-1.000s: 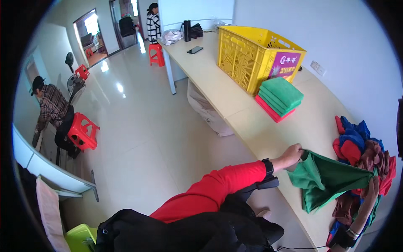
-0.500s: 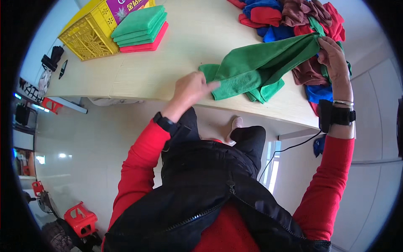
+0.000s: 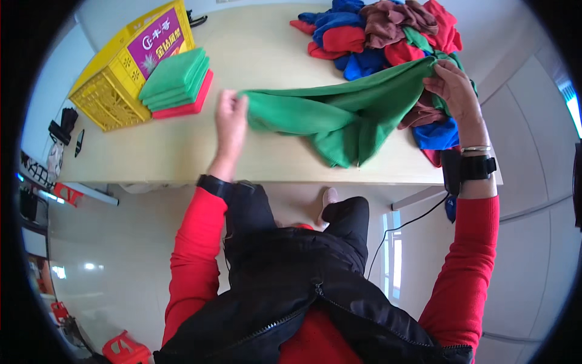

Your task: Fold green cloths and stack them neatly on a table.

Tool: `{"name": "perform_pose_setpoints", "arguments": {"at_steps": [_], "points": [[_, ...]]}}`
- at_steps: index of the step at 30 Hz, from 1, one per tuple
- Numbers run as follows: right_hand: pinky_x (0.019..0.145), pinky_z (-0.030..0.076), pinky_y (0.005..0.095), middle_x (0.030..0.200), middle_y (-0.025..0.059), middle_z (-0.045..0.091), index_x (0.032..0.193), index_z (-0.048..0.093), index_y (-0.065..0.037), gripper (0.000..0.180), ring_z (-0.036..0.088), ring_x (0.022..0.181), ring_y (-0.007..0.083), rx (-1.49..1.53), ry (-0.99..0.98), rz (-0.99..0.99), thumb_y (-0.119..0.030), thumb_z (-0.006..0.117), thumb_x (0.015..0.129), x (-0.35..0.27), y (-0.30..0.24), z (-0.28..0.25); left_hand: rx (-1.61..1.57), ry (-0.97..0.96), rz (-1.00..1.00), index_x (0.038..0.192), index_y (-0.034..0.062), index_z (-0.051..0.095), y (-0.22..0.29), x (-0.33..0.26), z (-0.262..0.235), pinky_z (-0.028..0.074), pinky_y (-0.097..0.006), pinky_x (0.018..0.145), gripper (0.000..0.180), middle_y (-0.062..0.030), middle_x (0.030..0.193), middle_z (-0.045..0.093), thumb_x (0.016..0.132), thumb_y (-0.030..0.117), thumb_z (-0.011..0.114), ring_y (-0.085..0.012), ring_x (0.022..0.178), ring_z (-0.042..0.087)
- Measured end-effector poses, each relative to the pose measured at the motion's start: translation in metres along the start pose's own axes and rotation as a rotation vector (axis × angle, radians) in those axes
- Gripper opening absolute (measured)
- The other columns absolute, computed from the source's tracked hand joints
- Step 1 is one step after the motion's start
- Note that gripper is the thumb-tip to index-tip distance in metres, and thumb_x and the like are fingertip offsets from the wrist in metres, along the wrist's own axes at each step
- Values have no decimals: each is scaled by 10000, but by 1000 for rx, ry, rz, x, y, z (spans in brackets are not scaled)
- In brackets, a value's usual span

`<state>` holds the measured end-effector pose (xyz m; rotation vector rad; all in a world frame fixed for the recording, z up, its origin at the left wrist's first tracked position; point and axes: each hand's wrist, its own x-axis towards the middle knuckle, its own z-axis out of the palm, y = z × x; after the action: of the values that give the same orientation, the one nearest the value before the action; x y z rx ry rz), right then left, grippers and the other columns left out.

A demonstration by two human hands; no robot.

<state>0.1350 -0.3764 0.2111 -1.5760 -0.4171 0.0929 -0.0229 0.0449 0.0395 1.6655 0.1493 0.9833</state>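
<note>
Here both hands' fingers grip the green cloth [image 3: 330,115] ends, near the purple-labelled yellow crate [image 3: 115,79].

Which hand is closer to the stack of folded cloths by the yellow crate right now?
Left. The left hand grips one end of the green cloth just right of the folded stack. The right hand holds the other end far off, at the unfolded pile.

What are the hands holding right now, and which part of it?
Both hands hold one green cloth stretched over the table: the left hand grips its left end, the right hand its right end by the cloth pile.
</note>
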Motion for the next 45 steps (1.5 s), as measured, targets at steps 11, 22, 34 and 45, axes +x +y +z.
{"name": "perform_pose_setpoints", "arguments": {"at_steps": [11,22,34,45], "points": [[775,548,247,961,19,620,1129,580,-36,190,633,826,97,-536,-132,-302,-97,632,956,-55,-22,40,85,60,397,945,42,594,114,133,-71,435,-220,696,113,30,813,584,972,139,643,-40,752,501],[679,502,224,813,-16,603,1015,606,-32,65,588,777,53,-669,154,-322,-65,612,959,-50,19,-3,442,-412,236,902,56,594,96,120,-61,446,-220,708,144,45,804,565,934,160,688,-32,786,517],[620,437,196,849,-46,617,1151,682,-57,194,514,704,26,-633,413,-398,-162,584,1021,-41,14,-86,648,-862,-92,914,-18,627,10,101,-126,465,-275,733,307,-30,760,583,856,253,759,-95,753,518],[706,429,196,870,-44,634,1204,703,-66,257,523,762,32,-574,609,-551,-209,616,1010,-45,-46,-104,262,-131,-25,1194,24,665,57,120,-208,473,-252,829,323,-14,970,682,982,266,635,-94,874,610]]}}
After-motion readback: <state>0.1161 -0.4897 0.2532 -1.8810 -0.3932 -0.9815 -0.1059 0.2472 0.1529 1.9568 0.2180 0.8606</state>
